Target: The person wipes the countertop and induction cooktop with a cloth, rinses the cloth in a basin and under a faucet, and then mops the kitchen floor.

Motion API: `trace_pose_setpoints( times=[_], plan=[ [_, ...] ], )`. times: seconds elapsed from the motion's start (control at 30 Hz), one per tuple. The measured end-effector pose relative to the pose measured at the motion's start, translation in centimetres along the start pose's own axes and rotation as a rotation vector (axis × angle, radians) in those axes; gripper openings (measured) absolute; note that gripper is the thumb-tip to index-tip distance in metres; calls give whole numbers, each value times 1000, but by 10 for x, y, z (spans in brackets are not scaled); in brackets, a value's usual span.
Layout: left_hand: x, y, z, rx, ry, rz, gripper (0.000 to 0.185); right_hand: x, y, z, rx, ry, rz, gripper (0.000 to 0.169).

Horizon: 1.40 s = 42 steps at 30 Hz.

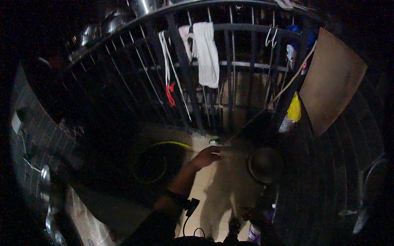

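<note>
My left hand [207, 156] reaches forward over the light floor [203, 181], its fingers curled. A thin pale strip shows between the fingertips, and I cannot tell whether it is a held thing or the floor behind. Just beyond the fingers lies a small white and green object [213, 142]. A dark band with a cable circles my left wrist. In deep shadow at the lower right, my right hand [246, 212] is hard to make out. Close below it is a white and purple container [254, 232], and whether the hand touches it is hidden.
Dark metal bars [227, 77] stand ahead, with a white towel [207, 55] and white cords [166, 61] hanging there. A brown board [334, 83] leans at right beside a yellow bag [294, 107]. A yellow hose [172, 143] curves left of my hand. A round, blurred dark shape [265, 165] is at right.
</note>
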<state>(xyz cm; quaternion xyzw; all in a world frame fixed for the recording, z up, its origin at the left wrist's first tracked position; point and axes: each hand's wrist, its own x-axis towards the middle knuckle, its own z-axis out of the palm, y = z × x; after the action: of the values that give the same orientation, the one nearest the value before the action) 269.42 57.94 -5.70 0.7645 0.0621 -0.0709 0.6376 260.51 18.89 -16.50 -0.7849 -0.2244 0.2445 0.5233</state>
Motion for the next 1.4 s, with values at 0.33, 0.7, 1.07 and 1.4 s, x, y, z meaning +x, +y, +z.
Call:
trace_pose_setpoints(
  times=[0.33, 0.7, 1.07, 1.4],
  plan=[
    [36, 116, -153, 552, 496, 250, 37, 181, -79, -82, 109, 29, -212, 39],
    [284, 136, -286, 637, 788, 757, 40, 375, -211, -56, -66, 214, -276, 43],
    [224, 164, -324, -150, -77, 636, 36, 516, -379, -62, 57, 295, -741, 55],
    [282, 227, -224, -225, 622, 855, 27, 567, -439, -18, 697, 335, -581, 42]
  ],
)
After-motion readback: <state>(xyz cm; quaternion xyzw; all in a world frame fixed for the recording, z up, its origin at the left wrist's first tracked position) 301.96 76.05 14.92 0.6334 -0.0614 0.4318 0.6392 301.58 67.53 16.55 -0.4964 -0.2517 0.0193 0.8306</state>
